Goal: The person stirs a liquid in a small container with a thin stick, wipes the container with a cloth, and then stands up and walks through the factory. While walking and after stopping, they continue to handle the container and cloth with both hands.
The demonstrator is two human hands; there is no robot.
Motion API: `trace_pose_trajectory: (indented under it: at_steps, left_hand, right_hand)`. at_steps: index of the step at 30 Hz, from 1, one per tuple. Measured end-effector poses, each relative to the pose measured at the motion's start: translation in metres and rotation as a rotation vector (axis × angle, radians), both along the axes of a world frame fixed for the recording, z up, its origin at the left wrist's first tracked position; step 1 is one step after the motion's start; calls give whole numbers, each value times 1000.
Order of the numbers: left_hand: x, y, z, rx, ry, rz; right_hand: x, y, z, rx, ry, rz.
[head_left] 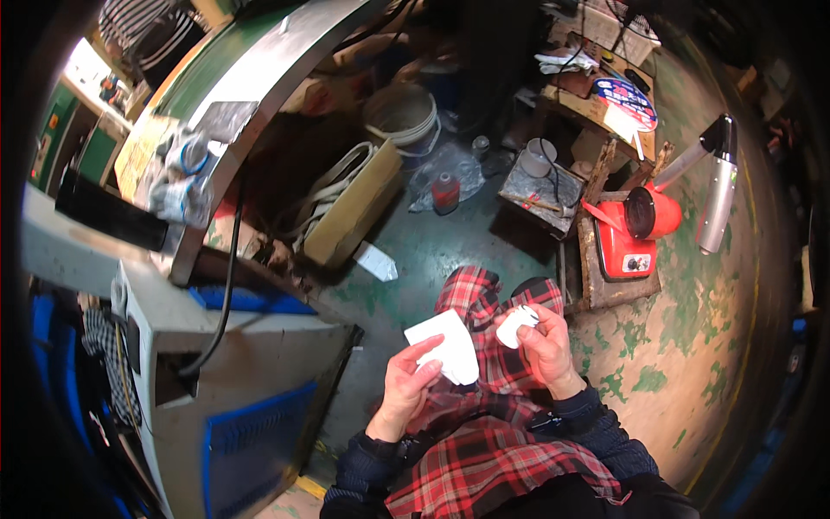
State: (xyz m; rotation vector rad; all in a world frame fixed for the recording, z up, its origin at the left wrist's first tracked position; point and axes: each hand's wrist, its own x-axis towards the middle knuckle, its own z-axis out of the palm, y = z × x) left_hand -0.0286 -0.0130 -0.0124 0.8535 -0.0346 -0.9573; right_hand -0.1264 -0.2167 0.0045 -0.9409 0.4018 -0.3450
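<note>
In front of my lap, my left hand (406,385) grips a flat, folded white piece (451,344) between thumb and fingers. It has a straight upper edge and a rounded lower end, and whether it is paper or cloth I cannot tell. To its right, my right hand (546,348) pinches a small white wad (515,326) with a dark mark by the fingertips. The two white pieces are apart. Beneath both hands, red and black plaid cloth (493,445) covers my lap and legs.
A grey cabinet with blue panels (169,333) stands close on my left. To the right, a red appliance (612,246) rests on a wooden stand. Ahead on the floor are a bucket (402,130), a yellowish box (354,208) and a red bottle (445,194).
</note>
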Motion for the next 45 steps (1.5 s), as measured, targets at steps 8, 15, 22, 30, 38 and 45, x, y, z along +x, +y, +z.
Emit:
trace_pose_trajectory:
  at_steps: [8,15,22,30,38,45]
  left_hand:
    - [19,-66,-63,591,-759,-156]
    - [37,-119,-108,445,-1290,-184]
    - [46,-120,-80,744,-1004,-619]
    - [90,-167,37,992,-871,-923]
    - [82,-281,233,887,-922,-1110]
    - [-3,-385,371,444,-1063,-1219]
  right_hand:
    - [-33,-50,-105,-1029,421,-185]
    - [-45,-75,-145,-953,361,-129]
    - [-7,-118,-104,-1015,418,-54]
    - [-38,-66,-46,-784,789,169]
    - [-171,-54,58,263,275,-444]
    - [-210,-75,131,312,422,-669]
